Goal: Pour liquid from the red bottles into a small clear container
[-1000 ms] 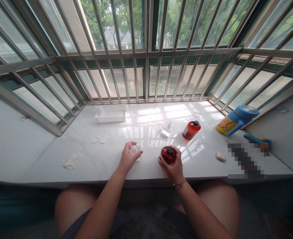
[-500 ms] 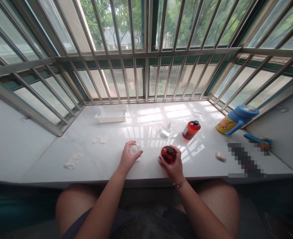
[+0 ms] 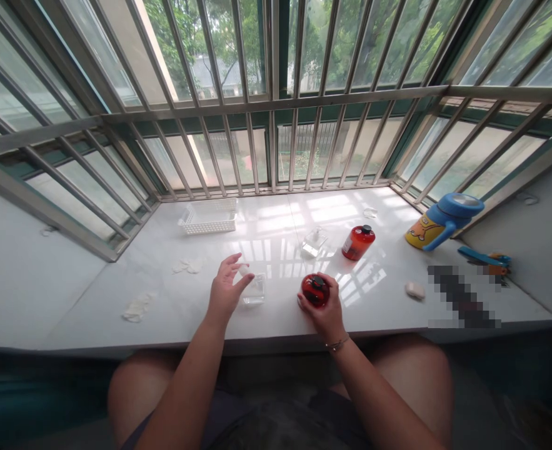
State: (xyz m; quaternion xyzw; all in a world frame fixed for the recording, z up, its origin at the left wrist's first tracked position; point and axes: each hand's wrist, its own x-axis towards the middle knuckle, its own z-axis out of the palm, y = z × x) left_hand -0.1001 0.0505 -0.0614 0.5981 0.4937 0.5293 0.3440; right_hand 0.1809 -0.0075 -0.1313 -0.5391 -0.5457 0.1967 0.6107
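My left hand (image 3: 226, 286) is open beside a clear square bottle (image 3: 255, 291) on the white counter. Its thumb and fingers are spread, and a small whitish translucent piece (image 3: 244, 269) shows between them. Whether the fingertips touch that piece, I cannot tell. My right hand (image 3: 329, 307) wraps around a round red bottle with a black cap (image 3: 316, 290), which stands upright near the front edge. Behind it are a second red bottle with a label (image 3: 359, 242) and another clear square bottle (image 3: 314, 242) with a whitish top.
A white basket (image 3: 209, 217) stands at the back left. Crumpled white pieces (image 3: 137, 308) lie on the left. Toward the right are a blue and yellow flask (image 3: 444, 219), a pale soap-like block (image 3: 414, 290), blue and orange tools (image 3: 486, 257) and a blurred-out patch. Metal bars (image 3: 276, 150) line the window.
My left hand has moved left and its fingers have spread, so more of the clear bottle shows. My right hand stays on the red bottle. The view has shifted slightly.
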